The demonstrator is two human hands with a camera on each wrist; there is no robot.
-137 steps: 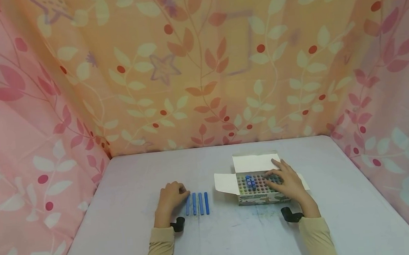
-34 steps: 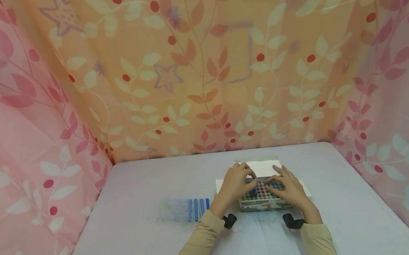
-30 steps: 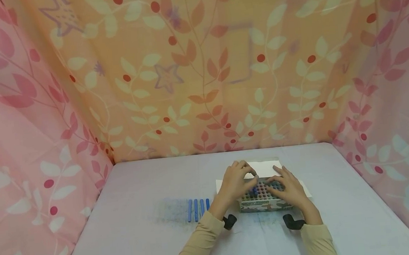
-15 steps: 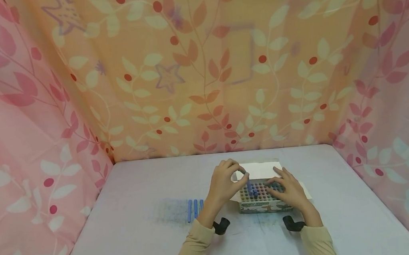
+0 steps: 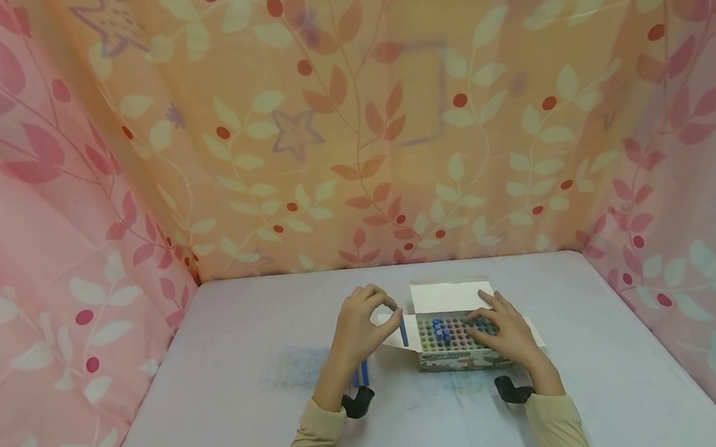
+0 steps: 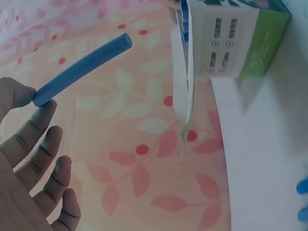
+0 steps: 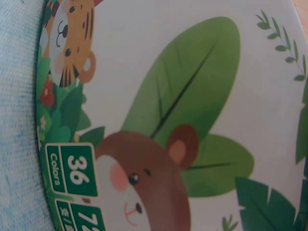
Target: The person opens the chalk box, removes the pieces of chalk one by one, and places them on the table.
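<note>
My left hand [image 5: 361,325] pinches the end of a blue chalk stick [image 6: 82,72] between thumb and index finger; the other fingers are loosely bent. In the head view this stick hangs down in front of the box's left flap [image 5: 412,331]. Right of it stands the open chalk box [image 5: 463,361], with several blue sticks [image 5: 442,332] poking up above the rest. My right hand [image 5: 503,324] rests at the box's right part, fingers spread over the stick tops. More blue sticks [image 5: 363,372] lie on the table, partly hidden behind my left wrist.
A blue dust smear [image 5: 300,368] marks the white table [image 5: 234,416] left of the sticks. The box's raised lid [image 5: 448,295] stands at its back. Printed cloth [image 5: 355,181] hangs behind the table and on both sides. The right wrist view is filled by the box's printed front [image 7: 159,144].
My left hand, at the row of sticks 4.6 s ago and over the box one second ago, has drawn a blue chalk stick up and moved left with it. My right hand stays in place.
</note>
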